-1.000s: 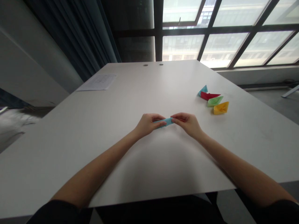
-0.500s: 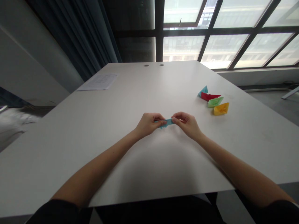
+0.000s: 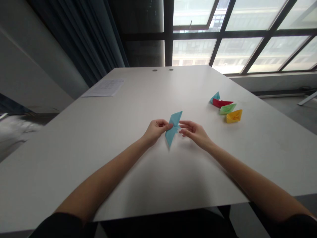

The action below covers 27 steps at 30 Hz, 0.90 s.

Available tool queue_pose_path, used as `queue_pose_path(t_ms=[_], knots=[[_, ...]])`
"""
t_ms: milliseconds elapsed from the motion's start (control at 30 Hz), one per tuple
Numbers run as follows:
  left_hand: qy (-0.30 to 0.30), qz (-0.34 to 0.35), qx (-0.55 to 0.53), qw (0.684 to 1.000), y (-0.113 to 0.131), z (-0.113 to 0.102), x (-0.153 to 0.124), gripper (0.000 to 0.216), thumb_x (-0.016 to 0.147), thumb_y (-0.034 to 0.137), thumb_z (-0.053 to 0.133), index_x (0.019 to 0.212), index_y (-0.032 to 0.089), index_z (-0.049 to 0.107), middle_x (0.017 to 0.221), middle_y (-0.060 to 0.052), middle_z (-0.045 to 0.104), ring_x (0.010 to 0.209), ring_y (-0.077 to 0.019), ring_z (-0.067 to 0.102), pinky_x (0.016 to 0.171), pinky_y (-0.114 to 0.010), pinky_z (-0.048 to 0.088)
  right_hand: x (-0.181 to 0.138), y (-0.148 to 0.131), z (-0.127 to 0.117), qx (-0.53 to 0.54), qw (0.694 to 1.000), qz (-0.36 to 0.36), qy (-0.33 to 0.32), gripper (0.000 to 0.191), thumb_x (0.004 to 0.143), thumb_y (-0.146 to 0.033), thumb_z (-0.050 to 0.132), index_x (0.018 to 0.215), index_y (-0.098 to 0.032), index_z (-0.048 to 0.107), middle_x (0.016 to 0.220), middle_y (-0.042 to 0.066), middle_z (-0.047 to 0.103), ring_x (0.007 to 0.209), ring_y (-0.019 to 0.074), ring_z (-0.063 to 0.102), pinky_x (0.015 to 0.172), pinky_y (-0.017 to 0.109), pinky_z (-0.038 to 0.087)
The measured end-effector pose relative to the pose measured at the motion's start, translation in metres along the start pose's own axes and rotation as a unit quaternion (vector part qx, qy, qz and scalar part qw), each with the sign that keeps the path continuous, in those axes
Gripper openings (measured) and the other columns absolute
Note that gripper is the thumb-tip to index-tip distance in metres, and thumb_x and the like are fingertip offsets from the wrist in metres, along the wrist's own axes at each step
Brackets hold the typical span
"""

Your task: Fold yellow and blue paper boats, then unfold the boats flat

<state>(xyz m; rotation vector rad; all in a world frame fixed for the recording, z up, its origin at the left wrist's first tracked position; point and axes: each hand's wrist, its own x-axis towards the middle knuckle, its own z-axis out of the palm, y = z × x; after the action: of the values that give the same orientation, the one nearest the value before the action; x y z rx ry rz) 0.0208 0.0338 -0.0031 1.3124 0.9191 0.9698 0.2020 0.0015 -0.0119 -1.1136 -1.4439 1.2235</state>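
Pinched between the thumb and fingers of my left hand is a folded light-blue paper, held above the table. It stands tilted, one pointed end up and away, the other down toward me, with small jagged folds on its right side. My right hand is just to the right of these folds, its thumb and fingers apart with nothing gripped. Whether a fingertip touches the paper's edge I cannot tell.
On the right of the white table sit folded paper boats: a blue one, a red one, a green one and a yellow one. Printed sheets lie at the far left. Windows stand behind the table.
The blue paper has turned from lying lengthwise between both hands to a steep slant, showing its broad side. My right hand has let go and its fingers have opened; my left keeps its hold.
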Motion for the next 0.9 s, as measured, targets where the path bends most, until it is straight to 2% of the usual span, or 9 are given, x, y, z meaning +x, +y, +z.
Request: queue_pose_path(t_ms=[100, 233, 300, 367, 467, 567, 700, 900], knots=[[0.036, 0.005, -0.077, 0.996, -0.005, 0.007, -0.002, 0.03, 0.06, 0.038, 0.073, 0.059, 0.012, 0.058, 0.051, 0.003, 0.053, 0.047, -0.0045, 0.043, 0.047, -0.018, 0.033, -0.003, 0.003, 0.011, -0.022, 0.998, 0.037, -0.044, 0.039, 0.062, -0.044, 0.07, 0.086, -0.015, 0.061, 0.08, 0.006, 0.067, 0.066, 0.015, 0.063, 0.059, 0.026, 0.051], [0.033, -0.016, -0.118, 0.992, -0.005, 0.012, -0.006, 0.028, 0.059, 0.034, 0.074, 0.067, 0.012, 0.059, 0.059, 0.001, 0.059, 0.052, -0.0062, 0.051, 0.053, -0.019, 0.041, -0.005, -0.001, 0.016, -0.04, 0.998, 0.037, -0.009, 0.033, 0.066, -0.044, 0.066, 0.077, -0.014, 0.06, 0.066, 0.004, 0.064, 0.059, 0.0144, 0.06, 0.052, 0.024, 0.048], [0.008, -0.041, -0.1, 0.994, -0.003, 0.01, -0.007, 0.029, 0.058, 0.032, 0.075, 0.073, 0.011, 0.06, 0.065, -0.002, 0.063, 0.057, -0.0094, 0.056, 0.056, -0.021, 0.044, -0.004, -0.005, 0.011, -0.082, 0.996, 0.022, 0.021, 0.03, 0.07, -0.043, 0.061, 0.077, -0.014, 0.062, 0.066, 0.004, 0.064, 0.06, 0.0147, 0.06, 0.053, 0.024, 0.047], [-0.029, -0.052, -0.048, 0.997, -0.001, 0.005, -0.006, 0.031, 0.058, 0.031, 0.075, 0.078, 0.011, 0.062, 0.07, -0.004, 0.065, 0.063, -0.0127, 0.06, 0.057, -0.023, 0.046, -0.004, -0.007, 0.001, -0.169, 0.985, -0.022, 0.035, 0.025, 0.072, -0.04, 0.059, 0.076, -0.016, 0.064, 0.069, 0.003, 0.065, 0.063, 0.0145, 0.058, 0.056, 0.024, 0.045], [-0.058, -0.009, 0.058, 0.997, 0.0, -0.002, -0.004, 0.028, 0.06, 0.032, 0.073, 0.075, 0.011, 0.065, 0.065, -0.002, 0.063, 0.061, -0.0121, 0.057, 0.056, -0.023, 0.045, -0.003, -0.011, -0.011, -0.301, 0.948, -0.103, 0.028, 0.017, 0.073, -0.032, 0.057, 0.075, -0.017, 0.066, 0.069, 0.002, 0.064, 0.062, 0.0131, 0.055, 0.058, 0.024, 0.042], [-0.041, 0.042, 0.13, 0.99, 0.0, -0.007, -0.003, 0.027, 0.061, 0.035, 0.072, 0.07, 0.011, 0.066, 0.06, -0.001, 0.062, 0.058, -0.0114, 0.055, 0.056, -0.023, 0.043, -0.004, -0.015, -0.016, -0.343, 0.928, -0.142, 0.008, 0.015, 0.074, -0.029, 0.056, 0.078, -0.018, 0.066, 0.068, 0.002, 0.062, 0.057, 0.0115, 0.052, 0.055, 0.022, 0.041], [-0.021, 0.063, 0.139, 0.988, 0.0, -0.01, -0.004, 0.029, 0.063, 0.039, 0.071, 0.068, 0.011, 0.066, 0.064, -0.004, 0.065, 0.062, -0.0134, 0.058, 0.061, -0.024, 0.044, -0.005, -0.017, -0.014, -0.355, 0.926, -0.127, 0.012, 0.016, 0.073, -0.035, 0.06, 0.076, -0.02, 0.066, 0.061, -0.001, 0.061, 0.053, 0.0107, 0.05, 0.055, 0.021, 0.04], [-0.046, 0.052, 0.109, 0.992, 0.002, -0.011, -0.005, 0.029, 0.066, 0.039, 0.068, 0.07, 0.011, 0.067, 0.064, -0.004, 0.065, 0.059, -0.0106, 0.057, 0.06, -0.022, 0.046, -0.004, -0.019, -0.018, -0.365, 0.925, -0.103, 0.022, 0.021, 0.073, -0.039, 0.06, 0.071, -0.019, 0.067, 0.048, -0.005, 0.046, 0.046, 0.0078, 0.037, 0.047, 0.019, 0.032]])
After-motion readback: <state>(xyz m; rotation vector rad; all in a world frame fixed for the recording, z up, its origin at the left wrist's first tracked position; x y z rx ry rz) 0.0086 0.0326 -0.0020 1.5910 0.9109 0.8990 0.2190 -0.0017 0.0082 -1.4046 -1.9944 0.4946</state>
